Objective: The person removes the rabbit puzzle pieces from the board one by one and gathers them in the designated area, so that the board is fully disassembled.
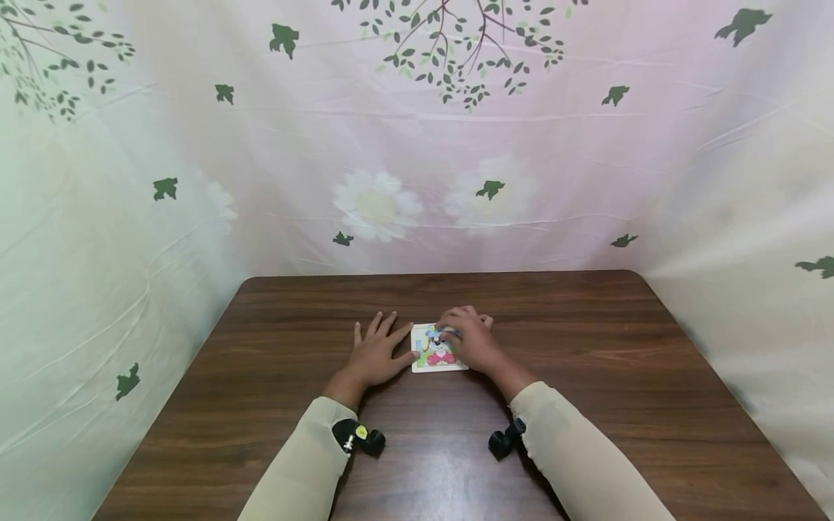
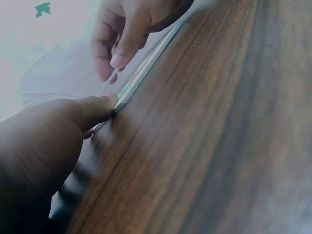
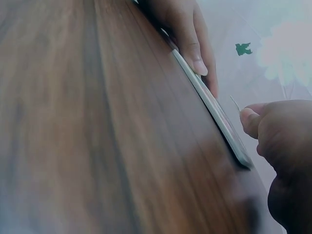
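1. A shallow picture tray (image 1: 440, 368) is laid flat on the wooden surface (image 1: 234, 405), between the left grip (image 1: 378, 356) and right grip (image 1: 474, 340).
2. Within its pale rim, a white-and-pink cartoon figure (image 1: 441, 354) is shown amid blue and green.
3. A thin piece (image 2: 108, 82) is pinched over the tray by the right grip.
4. The tray's left edge is touched by the left grip's thumb, its fingers spread and unclenched.

"What's your surface?"
"My head feed shows a dark wood-grained table (image 1: 586, 347), far corners rounded."
"And directly on it?"
"I see a white-edged picture board (image 1: 438, 356), lying flat."
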`<state>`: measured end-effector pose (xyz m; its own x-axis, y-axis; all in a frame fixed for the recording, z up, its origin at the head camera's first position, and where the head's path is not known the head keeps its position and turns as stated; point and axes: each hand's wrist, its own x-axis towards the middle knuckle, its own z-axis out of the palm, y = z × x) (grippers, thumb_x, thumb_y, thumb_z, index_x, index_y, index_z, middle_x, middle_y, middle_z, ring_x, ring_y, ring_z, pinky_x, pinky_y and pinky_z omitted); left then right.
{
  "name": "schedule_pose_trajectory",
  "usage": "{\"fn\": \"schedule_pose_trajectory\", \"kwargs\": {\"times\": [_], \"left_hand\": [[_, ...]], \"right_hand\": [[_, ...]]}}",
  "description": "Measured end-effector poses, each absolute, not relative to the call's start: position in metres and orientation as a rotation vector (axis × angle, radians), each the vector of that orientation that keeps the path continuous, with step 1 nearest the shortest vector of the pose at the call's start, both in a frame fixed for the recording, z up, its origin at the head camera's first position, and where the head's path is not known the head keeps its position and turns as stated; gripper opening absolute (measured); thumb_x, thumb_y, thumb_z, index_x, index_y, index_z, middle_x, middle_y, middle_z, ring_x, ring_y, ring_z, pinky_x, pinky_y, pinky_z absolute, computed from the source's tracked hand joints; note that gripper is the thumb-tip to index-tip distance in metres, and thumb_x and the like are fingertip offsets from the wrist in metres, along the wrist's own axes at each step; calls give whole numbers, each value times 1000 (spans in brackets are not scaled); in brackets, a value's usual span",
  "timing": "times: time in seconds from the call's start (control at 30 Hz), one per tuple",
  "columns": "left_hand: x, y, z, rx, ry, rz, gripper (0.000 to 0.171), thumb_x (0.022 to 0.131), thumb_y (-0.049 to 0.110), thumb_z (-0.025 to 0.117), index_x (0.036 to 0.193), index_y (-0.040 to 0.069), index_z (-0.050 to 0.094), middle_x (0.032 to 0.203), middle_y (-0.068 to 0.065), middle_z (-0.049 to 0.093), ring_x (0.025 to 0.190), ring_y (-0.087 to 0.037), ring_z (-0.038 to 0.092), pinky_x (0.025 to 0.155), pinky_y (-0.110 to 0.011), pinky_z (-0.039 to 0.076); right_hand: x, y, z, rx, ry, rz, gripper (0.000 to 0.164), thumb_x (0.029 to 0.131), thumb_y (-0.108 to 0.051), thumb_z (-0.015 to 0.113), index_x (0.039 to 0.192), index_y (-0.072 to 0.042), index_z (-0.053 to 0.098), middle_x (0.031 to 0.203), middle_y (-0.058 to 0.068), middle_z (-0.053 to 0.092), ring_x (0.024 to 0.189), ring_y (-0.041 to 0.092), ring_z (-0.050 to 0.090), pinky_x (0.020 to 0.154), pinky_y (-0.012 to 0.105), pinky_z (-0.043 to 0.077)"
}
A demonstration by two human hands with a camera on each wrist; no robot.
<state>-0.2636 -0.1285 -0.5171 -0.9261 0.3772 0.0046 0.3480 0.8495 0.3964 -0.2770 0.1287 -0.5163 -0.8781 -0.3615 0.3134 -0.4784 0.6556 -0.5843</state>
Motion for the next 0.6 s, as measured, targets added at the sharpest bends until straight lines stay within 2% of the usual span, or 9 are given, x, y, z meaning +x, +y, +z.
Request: {"fn": "schedule_pose_trajectory", "kwargs": {"times": [0.33,0.6], "left_hand": [[-263,-128,-517,562,2948,619,73,106,68,56,169,35,43,184,-9,23,173,-39,9,131,-79,-2],[-263,-128,-517,571,2951,633,73,105,67,57,169,33,44,183,-10,25,173,-40,11,131,-80,-1]], "right_hand": [[-277,149,-519,625,-2697,1052,14,103,-13,75,115,-16,82,133,5,74,130,31,56,101,56,19],[-275,171,-519,578,-2689,1056,13,102,-14,76,114,-15,82,135,10,75,130,34,57,103,61,21]]}}
